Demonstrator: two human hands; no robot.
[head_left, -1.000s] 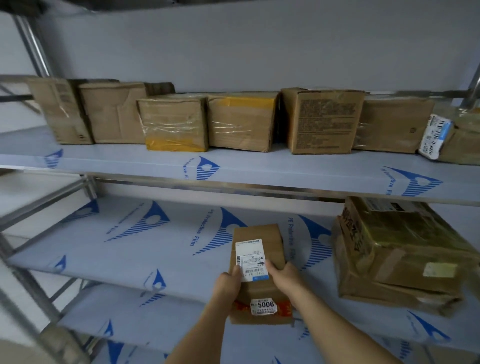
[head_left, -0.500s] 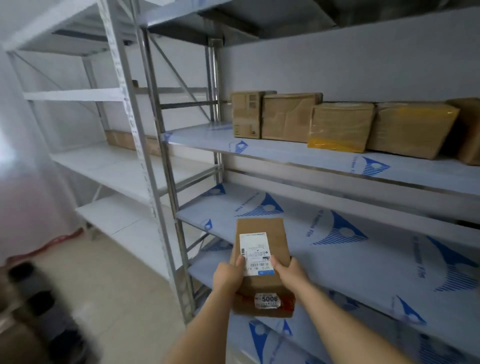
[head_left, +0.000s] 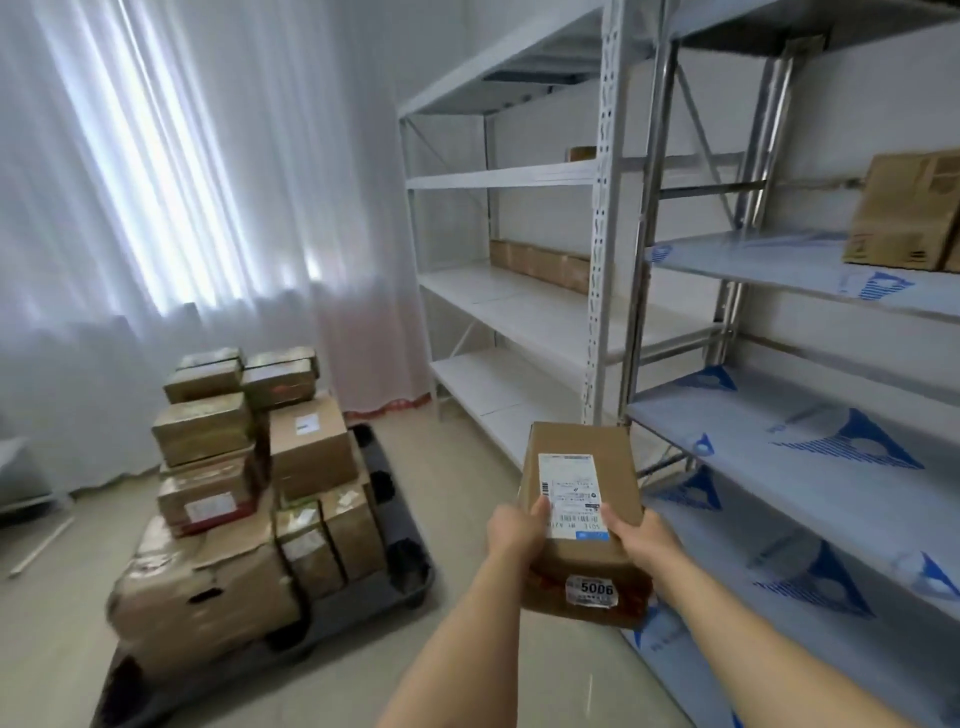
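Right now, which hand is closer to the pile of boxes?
Left. The left hand holds the parcel on the side facing the pile of boxes; the right hand holds the far side, by the shelves.

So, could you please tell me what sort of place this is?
Probably a parcel storeroom: metal shelving racks, taped cartons stacked on a black dolly, and a labelled parcel held by the left hand and right hand.

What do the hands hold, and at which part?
A cardboard parcel: the left hand grips its left side, the right hand its right side.
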